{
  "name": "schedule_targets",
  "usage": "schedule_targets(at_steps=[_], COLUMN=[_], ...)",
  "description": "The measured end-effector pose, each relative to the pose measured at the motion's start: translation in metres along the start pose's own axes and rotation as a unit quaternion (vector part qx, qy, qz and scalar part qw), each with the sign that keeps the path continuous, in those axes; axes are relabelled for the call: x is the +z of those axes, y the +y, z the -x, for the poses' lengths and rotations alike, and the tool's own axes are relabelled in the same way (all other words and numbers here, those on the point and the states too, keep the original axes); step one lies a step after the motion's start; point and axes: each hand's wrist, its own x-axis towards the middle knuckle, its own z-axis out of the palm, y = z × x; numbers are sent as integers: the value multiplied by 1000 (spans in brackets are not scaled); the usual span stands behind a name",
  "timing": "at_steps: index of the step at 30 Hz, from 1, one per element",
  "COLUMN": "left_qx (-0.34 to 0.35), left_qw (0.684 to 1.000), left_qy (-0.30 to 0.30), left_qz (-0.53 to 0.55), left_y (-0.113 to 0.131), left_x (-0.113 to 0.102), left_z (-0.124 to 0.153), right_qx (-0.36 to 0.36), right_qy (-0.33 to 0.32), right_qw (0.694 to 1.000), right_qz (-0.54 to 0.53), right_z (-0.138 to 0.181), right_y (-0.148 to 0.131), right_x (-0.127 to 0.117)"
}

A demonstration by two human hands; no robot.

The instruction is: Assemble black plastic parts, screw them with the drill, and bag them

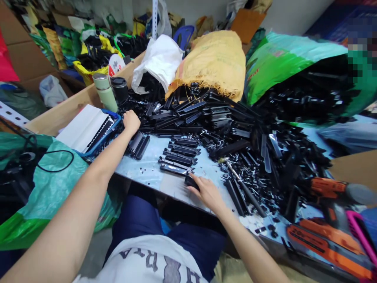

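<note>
My left hand [131, 122] is stretched far to the left, closed on a bundle of long black plastic strips [138, 144] beside a blue tray [101, 135]. My right hand [207, 192] rests near the table's front edge, fingers curled on a small black part [191, 181]. Between the hands lie rows of black strips [179, 155] laid side by side on the pale table top [147, 171]. A large heap of black plastic parts [224, 118] covers the middle and right of the table.
A green flask [105, 91] and a dark cup [120, 88] stand at the back left. A yellow sack [216, 61], a white bag [159, 59] and a green bag [282, 59] lie behind the heap. An orange power drill [332, 192] lies at right.
</note>
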Motion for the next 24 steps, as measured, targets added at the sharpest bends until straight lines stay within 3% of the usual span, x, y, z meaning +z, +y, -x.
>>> schedule_targets(at_steps=[2,4,9,11,13,15,17,18,20,22,24], left_qx=[-45,-67,-98,-90,-60,-20,15,34,91,197,295], left_qw=[998,996,995,995,981,933,872,847,827,838,824], left_qy=[-42,-55,-27,38,149,253,291,284,210,77,-72], left_qz=[-12,-7,7,27,112,253,394,448,513,503,478], left_y=[-9,-10,-4,-8,-11,-10,0,8,27,48,65], left_x=[3,7,11,8,1,-10,-23,-29,-38,-42,-41], left_z=[-35,-52,-54,-50,-42,-25,5,25,77,135,191], right_qx=[13,14,-8,-11,-6,6,15,24,58,124,187], right_qy=[22,44,63,64,63,61,60,66,93,117,127], right_qw=[998,995,994,995,997,998,997,992,964,901,813], right_qz=[56,86,88,69,47,17,-49,-102,-241,-400,-536], right_z=[5,7,12,14,15,16,15,14,11,5,-1], right_y=[-5,-9,-11,-9,-8,-7,-9,-10,-15,-21,-28], right_x=[9,15,26,30,31,30,26,23,16,10,6])
